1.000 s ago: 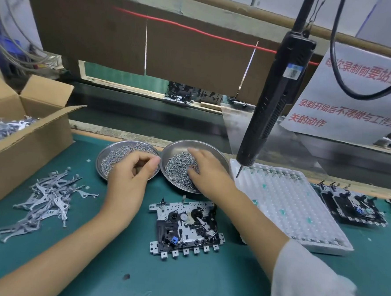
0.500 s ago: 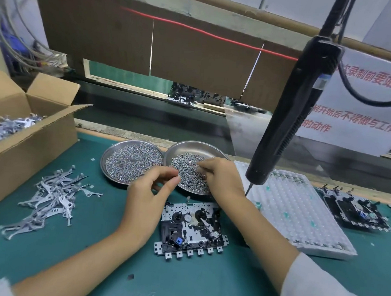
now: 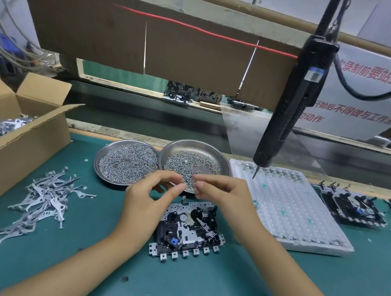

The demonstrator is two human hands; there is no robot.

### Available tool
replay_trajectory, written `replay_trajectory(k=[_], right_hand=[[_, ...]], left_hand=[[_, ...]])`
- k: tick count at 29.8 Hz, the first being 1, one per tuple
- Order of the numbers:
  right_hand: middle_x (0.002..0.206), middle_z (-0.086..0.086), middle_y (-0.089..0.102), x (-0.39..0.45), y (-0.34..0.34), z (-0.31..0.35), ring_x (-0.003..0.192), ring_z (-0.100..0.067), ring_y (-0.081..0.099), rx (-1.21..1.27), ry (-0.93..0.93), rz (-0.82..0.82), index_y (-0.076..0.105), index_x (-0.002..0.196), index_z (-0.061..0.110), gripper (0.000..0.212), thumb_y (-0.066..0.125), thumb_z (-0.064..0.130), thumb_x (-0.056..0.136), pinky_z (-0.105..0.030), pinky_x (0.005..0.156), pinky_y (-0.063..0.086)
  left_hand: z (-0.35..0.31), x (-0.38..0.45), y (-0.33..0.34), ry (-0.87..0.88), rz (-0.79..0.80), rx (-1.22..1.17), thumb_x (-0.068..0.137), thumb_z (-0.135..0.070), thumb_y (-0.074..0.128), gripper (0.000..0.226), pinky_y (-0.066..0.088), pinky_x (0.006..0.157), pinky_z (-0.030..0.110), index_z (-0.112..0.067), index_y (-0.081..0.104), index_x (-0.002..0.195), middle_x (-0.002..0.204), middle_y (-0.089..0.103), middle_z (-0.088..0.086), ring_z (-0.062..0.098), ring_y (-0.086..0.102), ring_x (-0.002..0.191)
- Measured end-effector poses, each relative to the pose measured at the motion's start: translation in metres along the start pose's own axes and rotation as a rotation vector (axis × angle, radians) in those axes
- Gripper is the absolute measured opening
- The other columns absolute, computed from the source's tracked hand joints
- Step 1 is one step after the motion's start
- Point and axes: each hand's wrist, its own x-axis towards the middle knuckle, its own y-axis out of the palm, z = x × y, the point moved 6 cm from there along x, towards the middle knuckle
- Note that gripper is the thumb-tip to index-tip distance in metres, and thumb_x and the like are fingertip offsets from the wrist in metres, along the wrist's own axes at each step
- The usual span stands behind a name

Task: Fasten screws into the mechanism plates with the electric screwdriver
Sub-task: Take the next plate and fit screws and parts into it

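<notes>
A green worktop (image 3: 45, 260) is seen, with a cardboard box (image 3: 27, 142) of metal parts at the far left and a white tray (image 3: 300, 213) at the right. The electric screwdriver (image 3: 291, 101) hangs above the tray's far edge, its long axis slanted, bit pointing down and slightly left; it is nearer the right hand (image 3: 223, 197) and is touched by neither hand. The mechanism plate (image 3: 188, 229) lies flat just near of both hands, its long axis running left to right, its tabbed edge facing near. Two steel dishes of screws (image 3: 189, 163) sit just beyond the hands, and loose metal levers (image 3: 45, 198) lie at the left. The left hand (image 3: 148, 195) and right hand are held together above the plate's far edge, fingertips curled as if pinching; whether a screw is held is too small to tell. By judgement, screw placement precedes reaching up and right for the driver.
</notes>
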Motion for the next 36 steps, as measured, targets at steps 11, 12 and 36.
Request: replay_trajectory(k=[11, 12, 36], right_hand=[[0.075, -0.011, 0.073, -0.017, -0.003, -0.010, 0.068, -0.015, 0.069, 0.177, 0.030, 0.018, 0.072, 0.089, 0.005, 0.014, 0.064, -0.006, 0.084, -0.020, 0.066, 0.055], [0.074, -0.009, 0.073, -0.017, -0.003, -0.010, 0.067, -0.014, 0.069, 0.165, 0.021, 0.014, 0.071, 0.087, 0.004, 0.013, 0.064, -0.006, 0.084, -0.020, 0.065, 0.054], [0.082, -0.010, 0.073, -0.019, 0.003, -0.014, 0.072, -0.016, 0.068, 0.209, 0.060, 0.120, 0.076, 0.088, 0.011, 0.017, 0.073, 0.017, 0.072, -0.022, 0.069, 0.054]], left_hand=[[-0.005, -0.004, 0.011, 0.017, 0.077, -0.027, 0.068, -0.025, 0.075, 0.020, 0.046, 0.076, 0.008, -0.026, 0.070, 0.087, 0.084, 0.072, -0.013, 0.002, 0.066, 0.081], [-0.006, -0.004, 0.011, 0.015, 0.079, -0.031, 0.068, -0.026, 0.074, 0.020, 0.046, 0.076, 0.008, -0.026, 0.070, 0.087, 0.083, 0.072, -0.013, 0.001, 0.066, 0.081], [-0.012, -0.008, 0.013, 0.010, 0.117, -0.077, 0.065, -0.034, 0.074, 0.024, 0.049, 0.076, 0.011, -0.037, 0.072, 0.089, 0.083, 0.073, -0.011, 0.004, 0.068, 0.082]])
